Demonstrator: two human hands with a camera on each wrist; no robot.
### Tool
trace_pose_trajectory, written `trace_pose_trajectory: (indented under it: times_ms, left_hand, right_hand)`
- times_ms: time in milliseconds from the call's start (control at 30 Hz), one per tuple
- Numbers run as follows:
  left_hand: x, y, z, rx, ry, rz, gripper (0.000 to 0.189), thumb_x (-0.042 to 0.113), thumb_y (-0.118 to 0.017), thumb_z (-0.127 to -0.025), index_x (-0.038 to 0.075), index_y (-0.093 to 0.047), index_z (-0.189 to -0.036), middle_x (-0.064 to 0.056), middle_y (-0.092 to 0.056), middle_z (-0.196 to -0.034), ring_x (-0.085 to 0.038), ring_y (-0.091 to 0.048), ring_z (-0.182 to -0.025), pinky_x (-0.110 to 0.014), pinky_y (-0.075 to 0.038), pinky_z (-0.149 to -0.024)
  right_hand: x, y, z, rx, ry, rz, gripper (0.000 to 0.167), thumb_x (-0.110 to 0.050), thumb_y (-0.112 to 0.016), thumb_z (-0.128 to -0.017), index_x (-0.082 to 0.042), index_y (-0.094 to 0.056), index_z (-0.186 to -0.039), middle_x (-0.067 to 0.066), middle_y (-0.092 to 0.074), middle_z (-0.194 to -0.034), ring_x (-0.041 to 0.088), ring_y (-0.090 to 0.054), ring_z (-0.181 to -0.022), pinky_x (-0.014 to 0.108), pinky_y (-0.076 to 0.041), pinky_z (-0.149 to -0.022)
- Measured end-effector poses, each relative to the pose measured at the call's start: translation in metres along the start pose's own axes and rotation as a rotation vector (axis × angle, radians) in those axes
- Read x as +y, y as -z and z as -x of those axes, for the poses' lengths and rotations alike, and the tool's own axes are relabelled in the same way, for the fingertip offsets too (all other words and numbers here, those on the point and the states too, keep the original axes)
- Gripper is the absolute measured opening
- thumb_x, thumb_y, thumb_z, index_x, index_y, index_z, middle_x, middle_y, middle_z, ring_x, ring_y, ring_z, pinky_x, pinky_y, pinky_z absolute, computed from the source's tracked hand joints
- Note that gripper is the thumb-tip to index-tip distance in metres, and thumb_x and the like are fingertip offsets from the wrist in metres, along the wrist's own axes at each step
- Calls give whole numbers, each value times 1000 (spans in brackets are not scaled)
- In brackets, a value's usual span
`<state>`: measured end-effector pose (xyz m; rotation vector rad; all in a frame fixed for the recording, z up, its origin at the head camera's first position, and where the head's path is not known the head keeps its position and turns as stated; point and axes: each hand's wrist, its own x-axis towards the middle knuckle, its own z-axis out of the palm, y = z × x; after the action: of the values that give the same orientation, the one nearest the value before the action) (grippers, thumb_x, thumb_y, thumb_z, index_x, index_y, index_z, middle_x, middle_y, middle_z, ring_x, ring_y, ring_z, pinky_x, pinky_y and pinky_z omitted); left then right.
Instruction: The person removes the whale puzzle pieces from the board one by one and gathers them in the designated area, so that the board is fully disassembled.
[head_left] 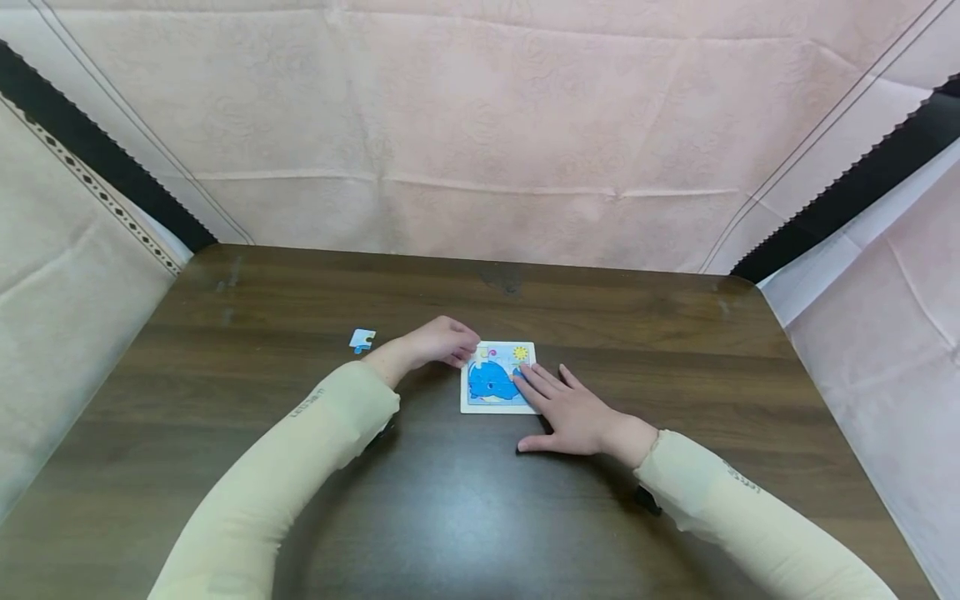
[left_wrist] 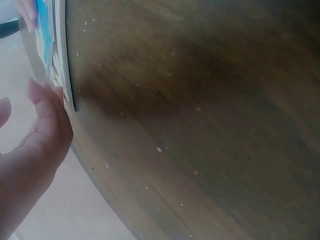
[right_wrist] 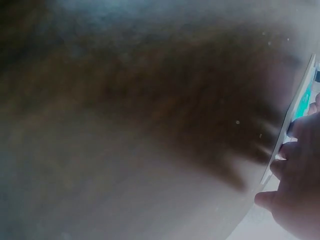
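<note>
A jigsaw puzzle with a blue whale, a yellow sun and a white border lies flat on the table. My left hand is at its upper left corner, fingers bent and fingertips right at the edge. In the left wrist view, the thumb of that left hand stands apart from the fingers. My right hand lies with spread, straight fingers over the puzzle's right side, its thumb on the table. Left of the left wrist lies a loose puzzle piece, pale with blue.
The brown wooden table has rounded far corners and light scuffs. Behind its far edge hangs a pale pink cloth, and black strips with jagged edges run along both sides.
</note>
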<state>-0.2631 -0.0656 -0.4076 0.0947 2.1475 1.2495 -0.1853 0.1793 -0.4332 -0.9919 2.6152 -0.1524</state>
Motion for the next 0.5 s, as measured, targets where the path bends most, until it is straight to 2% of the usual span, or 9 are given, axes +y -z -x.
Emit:
trace_pose_trajectory:
  times_ms: [233, 367, 500]
  left_hand:
    - [5, -1, 2, -6, 14, -69, 40, 29, -50, -96, 2, -55, -126, -12, -63, -118, -20, -59, -97, -23, -52, -82]
    - [5, -3, 2, -3, 2, -72, 40, 30, -50, -96, 3, -56, -125, -10, -64, -112, -20, -58, -93, -22, -50, -80]
    - [4, -6, 0, 8, -9, -54, 38, 28, -51, -95, 2, -58, -122, -9, -64, -101, -17, -57, -84, -20, -49, -73]
  right_hand:
    - [1, 0, -1, -5, -6, 4, 94, -70, -47, -81, -17, -12, -151, 6, -8, -158, 23, -7, -146, 57, -6, -116]
    - [1, 0, -1, -5, -10, 13, 95, -71, -47, -81, -17, -12, -151, 5, -8, -158, 23, -7, -147, 57, -7, -116]
    - [-1, 0, -1, -15, -15, 17, 96, -71, -47, -81, -17, -11, -151, 5, -7, -158, 23, -7, -147, 57, -7, -116]
